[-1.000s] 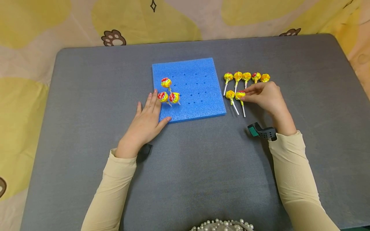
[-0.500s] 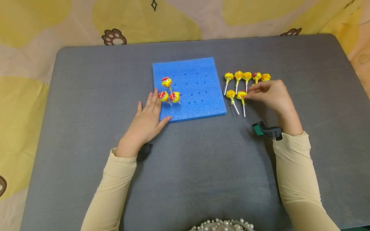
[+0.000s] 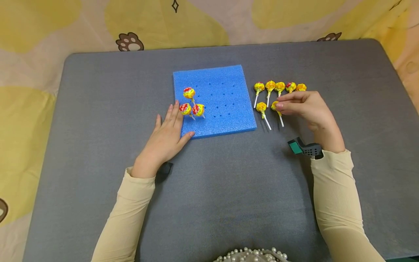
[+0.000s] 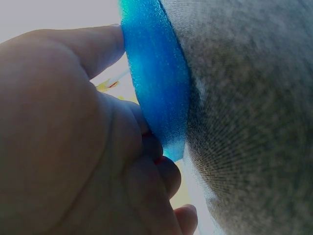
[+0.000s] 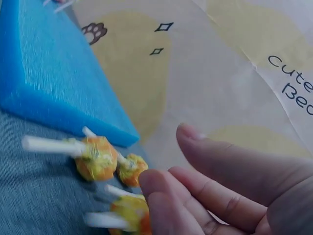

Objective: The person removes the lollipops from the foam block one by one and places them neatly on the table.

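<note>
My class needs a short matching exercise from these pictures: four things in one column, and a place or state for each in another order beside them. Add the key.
Things
1. Blue square foam board
2. Three red-and-yellow wrapped lollipops with white sticks
3. Person's left hand
4. Person's right hand

Places and states
A. Fingertips at a yellow-wrapped lollipop right of the board
B. Standing in the board, toward its left side
C. Lying flat on the grey table, dotted with small holes
D. At the board's near left corner, fingers straight

Pairs: 1-C, 2-B, 3-D, 4-A
</note>
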Demonstrator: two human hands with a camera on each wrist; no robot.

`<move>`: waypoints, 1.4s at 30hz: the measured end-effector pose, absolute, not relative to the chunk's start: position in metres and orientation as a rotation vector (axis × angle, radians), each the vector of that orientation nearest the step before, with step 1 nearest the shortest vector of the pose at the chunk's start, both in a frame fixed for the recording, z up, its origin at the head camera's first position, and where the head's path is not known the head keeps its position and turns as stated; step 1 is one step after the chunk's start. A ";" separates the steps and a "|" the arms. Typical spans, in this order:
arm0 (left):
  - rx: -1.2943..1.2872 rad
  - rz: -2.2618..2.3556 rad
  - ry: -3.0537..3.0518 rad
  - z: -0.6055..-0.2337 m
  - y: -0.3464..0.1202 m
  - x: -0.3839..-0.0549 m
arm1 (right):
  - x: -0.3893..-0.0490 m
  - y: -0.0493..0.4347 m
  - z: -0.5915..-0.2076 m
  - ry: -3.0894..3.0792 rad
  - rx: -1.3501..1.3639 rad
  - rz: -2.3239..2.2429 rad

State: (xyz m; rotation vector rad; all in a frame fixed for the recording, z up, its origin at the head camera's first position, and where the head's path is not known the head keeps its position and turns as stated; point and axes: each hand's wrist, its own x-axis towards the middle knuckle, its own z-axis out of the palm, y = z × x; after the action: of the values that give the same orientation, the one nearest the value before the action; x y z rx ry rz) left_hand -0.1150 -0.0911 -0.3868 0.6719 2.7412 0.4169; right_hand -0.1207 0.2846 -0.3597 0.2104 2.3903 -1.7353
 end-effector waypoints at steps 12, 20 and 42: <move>0.673 0.422 2.733 -0.389 -0.089 -0.116 | -0.126 0.258 -0.356 2.145 0.052 -1.979; 0.666 0.420 2.740 -0.389 -0.090 -0.115 | -0.137 0.221 -0.354 2.094 -0.086 -1.953; 0.644 0.426 2.759 -0.386 -0.091 -0.114 | -0.150 0.140 -0.353 1.972 -0.231 -1.858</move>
State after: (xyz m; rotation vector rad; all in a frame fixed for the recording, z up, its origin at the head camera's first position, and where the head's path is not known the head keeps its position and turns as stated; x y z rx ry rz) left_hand -0.1137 -0.0911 -0.3857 0.6441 2.7592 0.4258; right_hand -0.1498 0.1400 -0.3530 -0.2309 1.9722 -1.8575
